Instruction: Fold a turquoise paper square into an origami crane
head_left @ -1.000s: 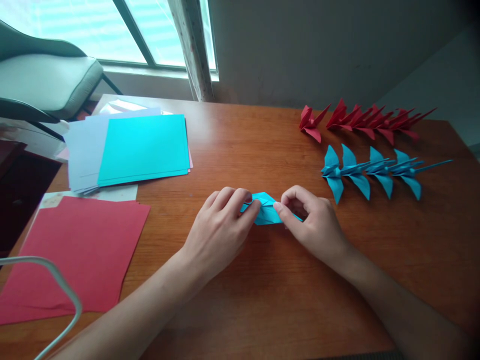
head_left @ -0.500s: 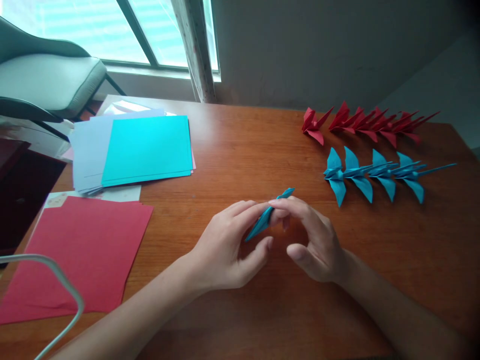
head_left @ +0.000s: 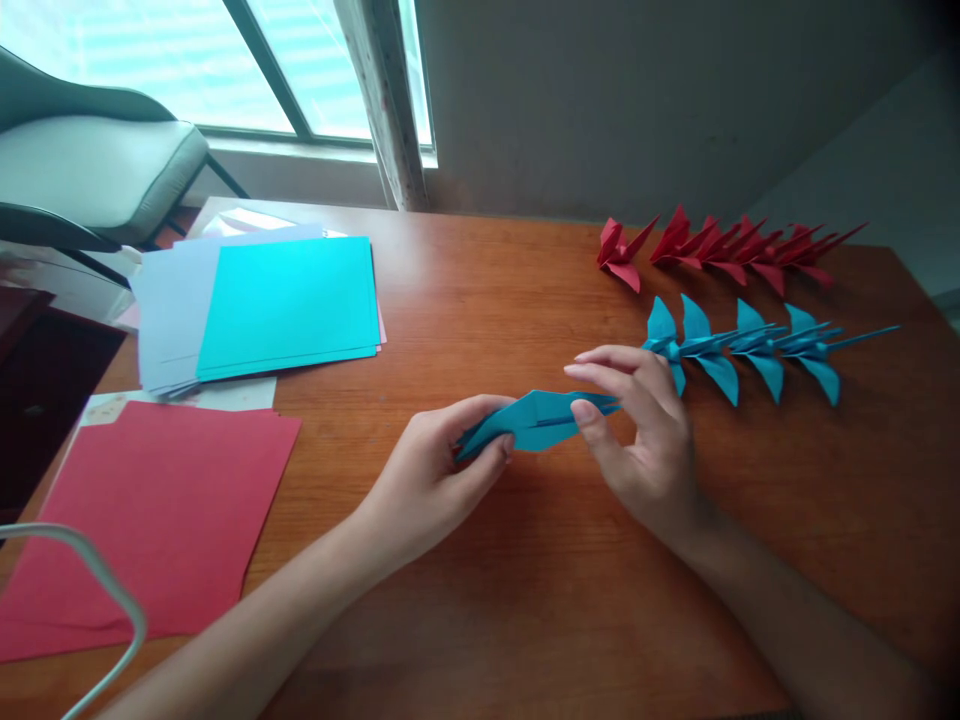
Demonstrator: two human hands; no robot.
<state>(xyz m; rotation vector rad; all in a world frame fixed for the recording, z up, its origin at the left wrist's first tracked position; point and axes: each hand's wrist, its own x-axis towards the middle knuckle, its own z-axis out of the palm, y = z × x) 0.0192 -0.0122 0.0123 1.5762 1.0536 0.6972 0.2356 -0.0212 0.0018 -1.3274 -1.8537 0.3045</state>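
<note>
A partly folded piece of blue origami paper [head_left: 544, 420] is held above the table, its pointed ends stretching left and right. My left hand [head_left: 442, 470] pinches its left end between thumb and fingers. My right hand [head_left: 649, 450] is at the other end, fingers stretched and apart, with the thumb in front of the narrow tip; whether it touches the paper I cannot tell. Behind that hand stands a row of blue paper cranes [head_left: 739, 345], one partly hidden by the fingers. Red paper cranes [head_left: 750, 250] form another row farther back.
On the left lie a stack of blue and pale paper sheets [head_left: 289, 310] and red paper sheets [head_left: 172, 510]. A white cable or tube [head_left: 112, 590] curves across the lower left corner. A chair [head_left: 97, 170] stands beyond the wooden table [head_left: 450, 300], near the window.
The blue paper has turned from steeply slanted and edge-on to nearly level, showing its broad face. My right hand has shifted right and its fingers have come off the paper.
</note>
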